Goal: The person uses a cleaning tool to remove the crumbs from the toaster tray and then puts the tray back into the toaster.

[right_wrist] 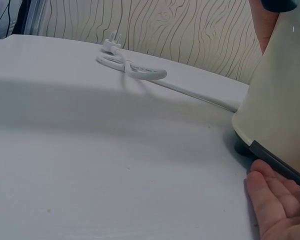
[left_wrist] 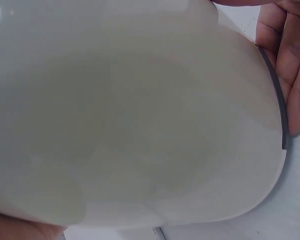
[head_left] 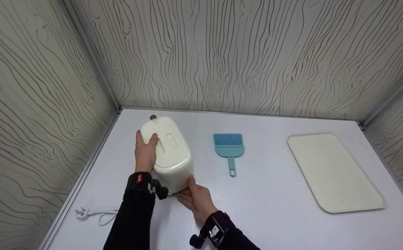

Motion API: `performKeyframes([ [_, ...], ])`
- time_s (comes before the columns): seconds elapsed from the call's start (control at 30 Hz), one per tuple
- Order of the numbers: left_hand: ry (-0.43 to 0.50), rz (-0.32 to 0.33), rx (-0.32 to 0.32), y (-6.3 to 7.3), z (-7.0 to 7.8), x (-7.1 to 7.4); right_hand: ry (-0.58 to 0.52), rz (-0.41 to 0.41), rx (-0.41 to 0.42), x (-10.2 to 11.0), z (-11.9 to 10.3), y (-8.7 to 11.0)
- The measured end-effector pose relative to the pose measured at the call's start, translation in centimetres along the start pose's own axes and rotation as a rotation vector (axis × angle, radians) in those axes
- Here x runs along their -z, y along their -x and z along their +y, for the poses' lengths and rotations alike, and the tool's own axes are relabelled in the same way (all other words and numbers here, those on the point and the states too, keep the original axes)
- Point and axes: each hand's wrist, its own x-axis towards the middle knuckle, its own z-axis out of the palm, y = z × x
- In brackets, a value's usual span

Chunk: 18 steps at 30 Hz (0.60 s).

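A cream toaster (head_left: 172,152) stands at the left of the table, with a pale top that has two long recesses and a dark knob at its far end. Across its top lies my left hand (head_left: 145,152), thumb on the top and fingers down the left side, gripping it. My right hand (head_left: 198,201) is at the near end, palm up. Its thumb rests against the end wall, and its fingers touch a dark strip (right_wrist: 280,165) along the bottom edge. In the left wrist view the toaster's side wall (left_wrist: 140,130) fills most of the picture.
A white power cord with a plug (head_left: 83,213) lies left of my left forearm. To the toaster's right are a blue brush and dustpan (head_left: 229,149), and farther right a cream tray (head_left: 337,173). Patterned wall panels (head_left: 222,55) enclose the table's back and sides.
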Motion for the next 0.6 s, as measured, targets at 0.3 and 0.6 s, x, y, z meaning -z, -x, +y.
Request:
performKeyframes([
  [0.3,0.003,0.004,-0.027,0.28,0.15,-0.13,-0.015,-0.012,0.012,0.15,0.04,-0.09],
  [0.6,0.007,0.005,-0.008,0.36,0.2,-0.15,-0.019,-0.006,0.006,0.14,0.15,-0.29],
])
